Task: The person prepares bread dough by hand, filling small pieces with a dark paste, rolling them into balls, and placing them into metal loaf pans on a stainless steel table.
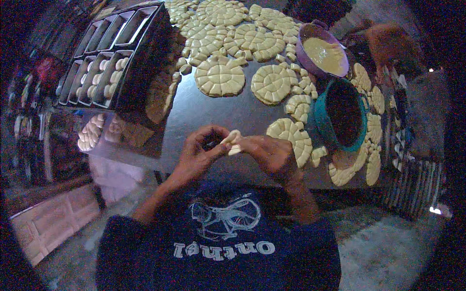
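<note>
Dough piece (233, 141) sits pinched between fingers of left hand (200, 151) and right hand (270, 154).

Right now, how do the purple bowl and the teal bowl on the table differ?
The purple bowl holds pale yellow filling; the teal bowl looks dark inside, its contents unclear. The purple bowl sits farther from the hands, the teal bowl nearer. Both are round, standing upright among cut dough rounds.

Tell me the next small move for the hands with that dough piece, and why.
Probably finish rolling the dough piece between both hands, then set it in the baking tins. The left hand and right hand pinch it together above the table, and the nearer tins already hold shaped pieces.
</note>
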`<control>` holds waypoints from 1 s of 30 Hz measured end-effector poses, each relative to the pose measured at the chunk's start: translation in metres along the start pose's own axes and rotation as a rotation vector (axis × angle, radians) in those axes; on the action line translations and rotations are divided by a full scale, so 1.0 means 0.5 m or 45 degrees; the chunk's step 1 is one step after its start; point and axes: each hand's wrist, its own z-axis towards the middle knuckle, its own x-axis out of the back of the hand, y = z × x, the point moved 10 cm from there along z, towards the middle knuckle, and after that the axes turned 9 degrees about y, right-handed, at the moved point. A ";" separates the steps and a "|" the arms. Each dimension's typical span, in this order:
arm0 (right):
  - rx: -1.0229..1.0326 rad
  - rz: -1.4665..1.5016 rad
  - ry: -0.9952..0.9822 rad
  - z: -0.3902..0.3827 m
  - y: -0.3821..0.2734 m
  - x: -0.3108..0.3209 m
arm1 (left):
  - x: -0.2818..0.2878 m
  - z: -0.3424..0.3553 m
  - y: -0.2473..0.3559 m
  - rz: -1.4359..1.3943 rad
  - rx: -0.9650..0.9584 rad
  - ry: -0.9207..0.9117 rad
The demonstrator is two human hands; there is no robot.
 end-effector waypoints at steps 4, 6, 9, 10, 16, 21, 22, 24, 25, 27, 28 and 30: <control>-0.281 0.225 -0.022 0.022 0.027 0.000 | -0.016 -0.018 0.019 0.128 -0.072 -0.246; -0.147 0.301 -0.149 0.012 0.023 -0.011 | -0.013 -0.021 0.016 0.049 -0.022 -0.274; -0.014 0.250 0.003 0.008 0.002 0.014 | -0.001 -0.008 -0.016 -0.164 0.152 -0.253; 0.035 0.230 0.011 0.011 -0.009 0.011 | -0.007 -0.005 -0.030 -0.141 0.189 -0.250; 0.007 -0.041 0.172 0.026 -0.047 -0.021 | -0.013 0.004 -0.101 -0.746 0.437 -0.081; -0.005 -0.264 0.423 0.001 -0.074 -0.039 | 0.007 0.006 -0.104 -0.765 0.374 0.007; -0.012 -0.321 0.407 0.006 -0.081 -0.039 | 0.015 0.007 -0.096 -0.738 0.301 0.035; -0.029 -0.436 0.375 0.020 -0.097 -0.034 | 0.029 0.006 -0.073 -0.682 0.158 0.089; -0.250 -0.342 0.414 0.014 -0.070 -0.030 | 0.030 0.001 -0.057 -0.598 0.122 0.067; -0.691 -0.149 0.486 -0.015 -0.016 -0.036 | 0.032 -0.008 -0.022 -0.429 0.052 0.021; -0.815 0.030 0.493 -0.023 0.006 -0.045 | 0.032 -0.008 -0.011 -0.429 -0.001 -0.005; -1.058 0.390 0.500 -0.037 0.054 -0.068 | 0.028 -0.010 0.010 -0.428 -0.106 -0.061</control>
